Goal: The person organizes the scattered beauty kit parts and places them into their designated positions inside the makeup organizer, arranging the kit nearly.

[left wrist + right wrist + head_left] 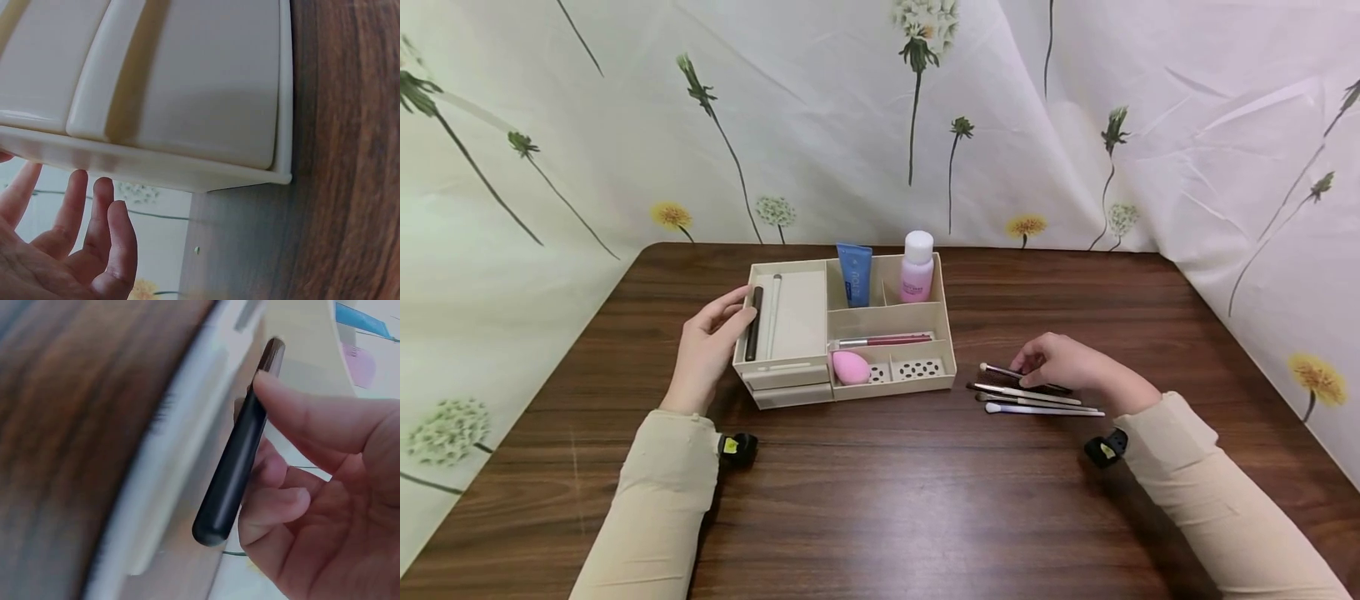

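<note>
My left hand (703, 346) is at the left side of a cream desktop organizer (797, 312). Its thumb reaches over the rim beside a black stick (755, 323), and its fingers lie along the outer wall. In the left wrist view, some of those fingers (69, 206) stand slightly off the wall. Right of the organizer, my right hand (1060, 365) pinches a makeup brush with a black handle (231, 462) between thumb and fingers. Just below it lie several pale-handled makeup brushes (1045, 409) side by side on the table.
In the organizer are a white stick (773, 317), a blue tube (855, 275), a pink bottle with a white cap (916, 271), a red-handled brush (887, 340) and a pink makeup sponge (851, 367). A flowered cloth (820, 125) hangs behind the dark wooden table (895, 500).
</note>
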A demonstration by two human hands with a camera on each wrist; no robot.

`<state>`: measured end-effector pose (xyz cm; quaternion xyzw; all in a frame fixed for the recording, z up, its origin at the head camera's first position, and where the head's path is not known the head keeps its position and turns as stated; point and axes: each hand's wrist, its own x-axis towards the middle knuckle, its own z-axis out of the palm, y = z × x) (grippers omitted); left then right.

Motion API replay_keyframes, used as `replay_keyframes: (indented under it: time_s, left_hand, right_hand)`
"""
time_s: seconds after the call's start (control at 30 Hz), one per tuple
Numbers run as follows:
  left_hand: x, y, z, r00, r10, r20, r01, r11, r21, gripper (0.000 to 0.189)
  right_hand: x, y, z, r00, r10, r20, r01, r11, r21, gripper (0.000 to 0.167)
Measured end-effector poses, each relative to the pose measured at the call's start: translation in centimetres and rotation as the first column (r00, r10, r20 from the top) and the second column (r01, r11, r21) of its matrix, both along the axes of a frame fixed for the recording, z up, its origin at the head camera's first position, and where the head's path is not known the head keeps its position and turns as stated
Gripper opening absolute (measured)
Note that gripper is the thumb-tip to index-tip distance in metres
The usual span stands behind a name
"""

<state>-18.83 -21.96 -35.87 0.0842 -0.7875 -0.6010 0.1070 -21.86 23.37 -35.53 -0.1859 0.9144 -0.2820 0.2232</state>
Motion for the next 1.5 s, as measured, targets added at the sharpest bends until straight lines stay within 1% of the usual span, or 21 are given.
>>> replay_keyframes:
  time_s: [0.1, 0.27, 0.43, 0.53, 0.67, 0.83, 1.13, 1.23, 1.3, 1.43, 1.5]
  left_hand:
    - [0.0, 0.0, 0.0, 1.000, -0.003, 0.003, 0.003, 1.000, 0.002, 0.047]
    - [0.1, 0.0, -0.1, 1.000, -0.010, 0.003, 0.010, 1.000, -0.005, 0.047]
    - [0.1, -0.1, -0.1, 1.000, -0.017, 0.008, 0.017, 1.000, -0.011, 0.048]
    - [0.1, -0.1, -0.1, 1.000, -0.014, 0.007, 0.014, 1.000, -0.010, 0.048]
    - [0.1, 0.0, -0.1, 1.000, -0.014, 0.007, 0.014, 1.000, -0.015, 0.048]
    - [0.1, 0.1, 0.1, 1.000, -0.008, 0.011, 0.008, 1.000, 0.000, 0.048]
    - [0.1, 0.0, 0.1, 1.000, 0.000, 0.012, 0.000, 1.000, -0.005, 0.048]
    - [0.1, 0.0, 0.0, 1.000, -0.001, 0.013, 0.001, 1.000, -0.006, 0.048]
    - [0.1, 0.0, 0.0, 1.000, -0.005, 0.014, 0.005, 1.000, -0.007, 0.048]
    - [0.1, -0.1, 0.0, 1.000, -0.012, 0.013, 0.012, 1.000, -0.008, 0.049]
    - [0.1, -0.1, 0.0, 1.000, -0.011, 0.013, 0.011, 1.000, -0.009, 0.049]
  right_hand:
    - [0.0, -0.1, 0.7, 0.999, 0.005, -0.043, -0.005, 1.000, 0.012, 0.019]
    - [0.1, -0.4, 1.8, 0.996, 0.001, -0.092, -0.004, 0.999, -0.033, 0.020]
    - [0.6, -1.3, 2.6, 0.991, -0.009, -0.135, 0.000, 0.998, -0.064, 0.018]
    - [1.1, -1.9, 2.8, 0.989, -0.035, -0.142, 0.023, 0.996, -0.087, 0.018]
    - [1.4, -2.7, 3.0, 0.987, -0.063, -0.148, 0.042, 0.989, -0.144, 0.019]
    - [1.5, -3.7, 3.4, 0.981, -0.056, -0.184, 0.016, 0.977, -0.213, 0.020]
    - [1.8, -5.9, 3.9, 0.983, -0.065, -0.172, 0.015, 0.961, -0.275, 0.026]
    - [1.9, -6.7, 4.0, 0.984, -0.078, -0.160, 0.020, 0.941, -0.337, 0.029]
    - [1.9, -7.1, 4.0, 0.985, -0.090, -0.144, 0.026, 0.918, -0.397, 0.031]
    - [1.9, -8.1, 4.0, 0.988, -0.117, -0.101, 0.047, 0.852, -0.522, 0.032]
    - [1.9, -8.5, 3.9, 0.989, -0.123, -0.079, 0.057, 0.820, -0.570, 0.031]
